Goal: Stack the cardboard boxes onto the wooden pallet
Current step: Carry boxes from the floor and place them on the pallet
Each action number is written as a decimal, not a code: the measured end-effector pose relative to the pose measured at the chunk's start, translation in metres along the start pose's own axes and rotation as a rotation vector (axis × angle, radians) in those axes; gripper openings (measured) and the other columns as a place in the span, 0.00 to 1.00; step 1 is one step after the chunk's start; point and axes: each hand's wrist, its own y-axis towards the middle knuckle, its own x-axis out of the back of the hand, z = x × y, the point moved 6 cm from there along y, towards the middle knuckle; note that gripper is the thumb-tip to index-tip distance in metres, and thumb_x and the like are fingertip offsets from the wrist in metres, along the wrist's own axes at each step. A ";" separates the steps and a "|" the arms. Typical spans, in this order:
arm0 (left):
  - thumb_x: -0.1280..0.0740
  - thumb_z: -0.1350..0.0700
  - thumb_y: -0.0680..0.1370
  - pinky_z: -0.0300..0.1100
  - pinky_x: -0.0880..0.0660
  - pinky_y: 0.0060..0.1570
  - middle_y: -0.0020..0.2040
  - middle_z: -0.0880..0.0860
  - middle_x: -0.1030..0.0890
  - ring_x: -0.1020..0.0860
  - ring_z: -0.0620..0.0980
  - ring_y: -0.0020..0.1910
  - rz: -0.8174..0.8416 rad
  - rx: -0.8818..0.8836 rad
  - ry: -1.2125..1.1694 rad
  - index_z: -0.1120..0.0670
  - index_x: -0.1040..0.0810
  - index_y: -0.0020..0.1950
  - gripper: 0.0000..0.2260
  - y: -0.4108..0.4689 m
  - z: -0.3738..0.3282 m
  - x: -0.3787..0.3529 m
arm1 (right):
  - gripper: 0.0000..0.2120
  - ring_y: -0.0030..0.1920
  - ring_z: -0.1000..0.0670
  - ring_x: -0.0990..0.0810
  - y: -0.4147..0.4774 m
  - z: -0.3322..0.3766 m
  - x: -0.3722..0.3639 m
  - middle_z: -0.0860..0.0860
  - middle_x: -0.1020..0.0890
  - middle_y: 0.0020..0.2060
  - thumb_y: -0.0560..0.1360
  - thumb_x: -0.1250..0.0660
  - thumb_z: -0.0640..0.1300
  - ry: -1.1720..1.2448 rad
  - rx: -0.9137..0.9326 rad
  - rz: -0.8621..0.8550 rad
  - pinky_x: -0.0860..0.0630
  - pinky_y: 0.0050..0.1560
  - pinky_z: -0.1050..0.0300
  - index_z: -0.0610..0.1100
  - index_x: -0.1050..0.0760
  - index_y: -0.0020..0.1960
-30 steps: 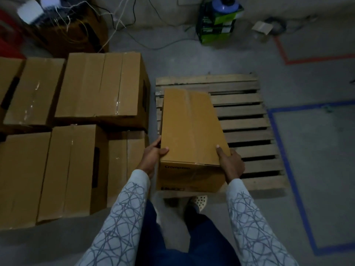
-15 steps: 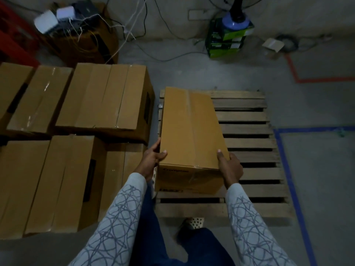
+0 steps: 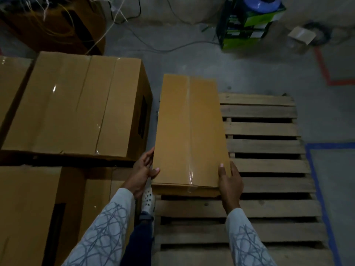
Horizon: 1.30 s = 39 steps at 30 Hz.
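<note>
Cardboard box [image 3: 190,131] sits lower than 1 s ago: its printed near face, plain to see then, is now almost hidden under the top panel. It lies lengthwise over the left strip of the wooden pallet [image 3: 269,166], near end short of the front slats. Contact with the slats cannot be told. Left hand [image 3: 143,170] and right hand [image 3: 229,181] clasp the near corners, thumbs on top. Judgement: set-down nearly done, 1st box on the pallet. 2 stacked boxes [image 3: 76,104] wait at left.
</note>
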 end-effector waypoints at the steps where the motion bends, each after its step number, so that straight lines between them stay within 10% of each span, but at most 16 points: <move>1: 0.38 0.77 0.76 0.56 0.30 0.71 0.73 0.51 0.27 0.30 0.52 0.73 -0.010 -0.001 0.007 0.50 0.33 0.78 0.35 0.025 0.008 0.008 | 0.26 0.67 0.42 0.24 0.017 -0.008 -0.020 0.47 0.22 0.69 0.81 0.37 0.62 0.005 0.010 -0.001 0.27 0.69 0.36 0.52 0.28 0.75; 7: 0.37 0.75 0.77 0.33 0.24 0.57 0.74 0.47 0.30 0.28 0.39 0.69 0.041 -0.054 0.159 0.51 0.42 0.81 0.37 0.141 0.077 0.029 | 0.33 0.69 0.42 0.26 0.086 -0.080 -0.112 0.51 0.25 0.72 0.74 0.41 0.73 0.095 -0.063 0.116 0.27 0.68 0.33 0.62 0.35 0.77; 10: 0.38 0.72 0.80 0.40 0.31 0.66 0.77 0.44 0.40 0.39 0.45 0.75 0.093 -0.011 0.235 0.48 0.47 0.83 0.37 0.163 0.120 0.028 | 0.40 0.70 0.37 0.28 0.101 -0.112 -0.150 0.47 0.30 0.76 0.70 0.35 0.74 0.055 -0.192 0.180 0.26 0.66 0.29 0.69 0.45 0.77; 15: 0.31 0.63 0.80 0.49 0.34 0.73 0.73 0.42 0.36 0.35 0.47 0.72 -0.039 0.103 0.265 0.42 0.47 0.82 0.38 0.160 0.175 0.032 | 0.40 0.74 0.32 0.36 0.097 -0.118 -0.165 0.37 0.39 0.77 0.76 0.29 0.62 -0.045 -0.388 -0.076 0.33 0.73 0.37 0.51 0.43 0.81; 21: 0.38 0.67 0.82 0.40 0.30 0.68 0.69 0.41 0.32 0.30 0.43 0.64 -0.121 0.108 0.212 0.42 0.44 0.82 0.34 0.147 0.172 0.028 | 0.37 0.69 0.33 0.26 0.104 -0.114 -0.164 0.38 0.27 0.70 0.77 0.29 0.62 -0.085 -0.160 -0.047 0.27 0.68 0.36 0.45 0.35 0.78; 27: 0.41 0.69 0.82 0.22 0.30 0.40 0.65 0.43 0.29 0.26 0.41 0.55 -0.111 0.104 0.211 0.39 0.46 0.81 0.36 0.154 0.172 0.035 | 0.39 0.67 0.35 0.25 0.115 -0.115 -0.172 0.42 0.26 0.70 0.75 0.32 0.69 -0.130 -0.037 -0.027 0.24 0.64 0.30 0.49 0.35 0.77; 32: 0.38 0.66 0.82 0.38 0.28 0.64 0.75 0.48 0.29 0.27 0.47 0.67 -0.091 0.073 0.199 0.37 0.45 0.81 0.35 0.155 0.168 0.037 | 0.50 0.67 0.34 0.25 0.121 -0.121 -0.174 0.43 0.27 0.71 0.65 0.37 0.81 -0.113 -0.041 -0.049 0.23 0.61 0.28 0.52 0.37 0.78; 39: 0.39 0.67 0.82 0.42 0.32 0.72 0.79 0.46 0.35 0.33 0.48 0.75 -0.077 0.030 0.204 0.37 0.45 0.81 0.36 0.164 0.159 0.041 | 0.47 0.68 0.35 0.26 0.127 -0.107 -0.182 0.43 0.27 0.71 0.69 0.33 0.74 -0.050 -0.020 -0.033 0.23 0.62 0.29 0.48 0.37 0.79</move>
